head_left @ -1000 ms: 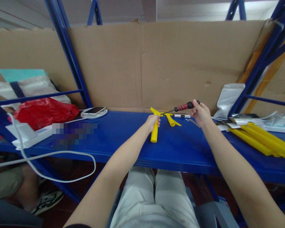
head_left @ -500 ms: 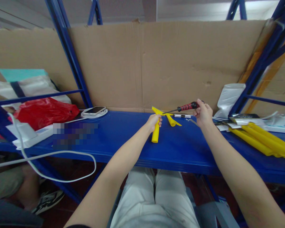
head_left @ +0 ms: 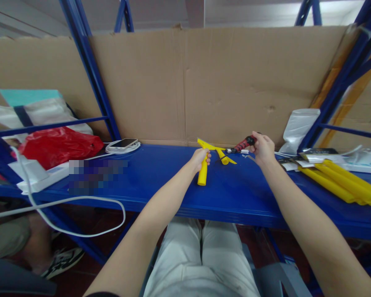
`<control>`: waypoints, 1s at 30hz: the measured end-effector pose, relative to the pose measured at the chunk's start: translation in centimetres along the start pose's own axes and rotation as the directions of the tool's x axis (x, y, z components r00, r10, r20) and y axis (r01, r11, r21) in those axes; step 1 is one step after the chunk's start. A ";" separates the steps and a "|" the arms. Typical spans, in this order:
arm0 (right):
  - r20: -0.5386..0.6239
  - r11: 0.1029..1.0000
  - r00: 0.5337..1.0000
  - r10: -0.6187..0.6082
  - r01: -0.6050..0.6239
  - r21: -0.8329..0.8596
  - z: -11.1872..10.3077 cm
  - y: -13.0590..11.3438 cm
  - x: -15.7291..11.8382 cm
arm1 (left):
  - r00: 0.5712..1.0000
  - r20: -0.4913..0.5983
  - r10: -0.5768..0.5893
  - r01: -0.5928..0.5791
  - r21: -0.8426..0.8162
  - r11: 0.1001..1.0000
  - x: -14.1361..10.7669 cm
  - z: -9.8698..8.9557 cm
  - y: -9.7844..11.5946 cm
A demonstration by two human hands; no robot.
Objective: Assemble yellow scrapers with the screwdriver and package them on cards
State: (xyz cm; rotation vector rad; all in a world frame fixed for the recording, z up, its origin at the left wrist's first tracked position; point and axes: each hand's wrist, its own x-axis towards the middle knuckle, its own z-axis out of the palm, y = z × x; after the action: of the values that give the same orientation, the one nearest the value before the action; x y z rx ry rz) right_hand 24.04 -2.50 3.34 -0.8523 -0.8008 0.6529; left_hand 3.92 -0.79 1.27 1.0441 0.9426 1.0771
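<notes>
My left hand [head_left: 200,159] is wrapped round the handle of a yellow tool [head_left: 202,177] whose wider head lies beyond my fingers. In my right hand [head_left: 262,147] is a screwdriver [head_left: 244,144] with a red and black handle, held by its end. Its dark shaft slants down to the left, the tip a little right of my left hand. Another yellow piece [head_left: 222,156] rests on the blue table [head_left: 235,194] behind the shaft. Small white and black items [head_left: 241,152] lie just behind the screwdriver.
Several yellow pieces [head_left: 343,183] lie at the right, near a white bag [head_left: 299,128]. At the left are a phone [head_left: 123,143] on a coiled white cable, a red plastic bag [head_left: 60,144] and a white power strip [head_left: 51,177]. Cardboard [head_left: 235,82] stands behind the table.
The screwdriver has tilted more steeply, and its tip has moved down and away from the yellow tool's head. My right hand has shifted slightly left. My left hand has stayed in place.
</notes>
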 end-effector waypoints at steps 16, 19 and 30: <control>0.263 0.882 0.917 0.301 -0.163 -0.443 0.6 0.2 -1.7 | 1.000 -0.015 0.008 -0.007 0.015 1.000 -0.2 0.1 0.0; 0.338 0.753 0.824 0.455 -0.153 -0.640 0.5 0.2 -2.0 | 1.000 -0.018 0.019 -0.019 0.010 1.000 -0.1 0.0 0.0; 0.514 0.498 0.559 0.650 0.197 -0.845 0.0 1.2 -2.7 | 1.000 -0.020 0.011 -0.011 -0.016 1.000 0.0 0.0 -0.1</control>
State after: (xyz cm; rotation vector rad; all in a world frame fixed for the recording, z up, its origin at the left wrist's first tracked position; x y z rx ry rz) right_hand 22.34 -3.97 1.35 -1.6643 -1.9976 0.9663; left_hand 3.94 -0.84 1.19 1.0276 0.9437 1.1043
